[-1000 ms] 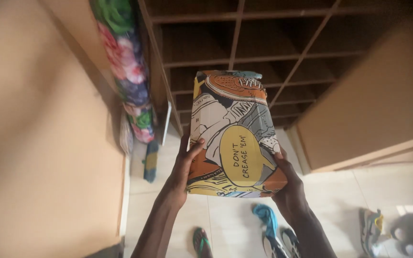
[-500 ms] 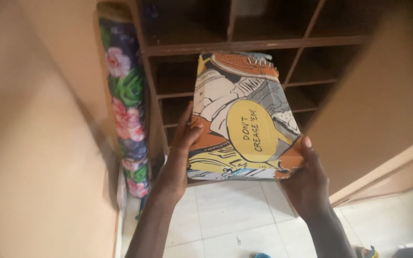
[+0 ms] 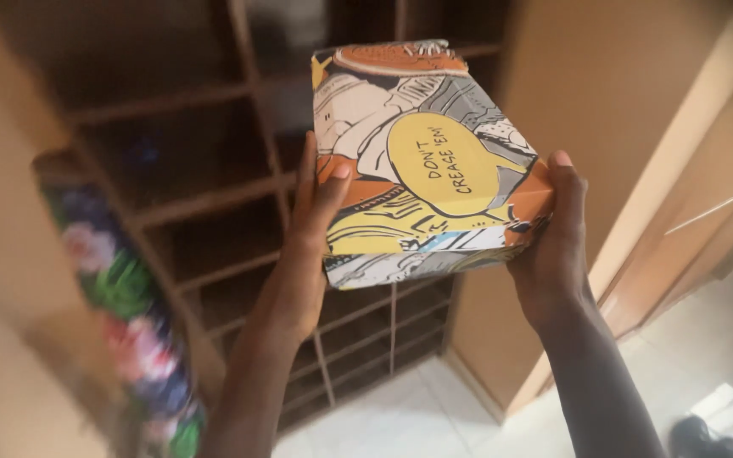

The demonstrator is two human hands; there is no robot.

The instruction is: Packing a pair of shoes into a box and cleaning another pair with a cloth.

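Both hands hold a shoebox (image 3: 422,161) up in the air in front of a wooden shelf unit (image 3: 214,199), and nothing carries it but the hands. The box is printed with comic-style drawings of sneakers in orange, yellow, grey and white, with a yellow speech bubble on its top face. It is tilted, its far end higher than its near end.

The left hand (image 3: 303,246) is grasping the box's left side, fingers flat along the wall and the thumb lying over the top edge. The right hand (image 3: 553,246) is grasping the near right corner, thumb up along the side (the other fingers are hidden under the box).

The shelf unit's compartments are dark. A rolled floral mat (image 3: 120,314), blurred, leans at its left edge. A wooden door panel (image 3: 629,127) stands to the right, over a pale tiled floor (image 3: 409,424).
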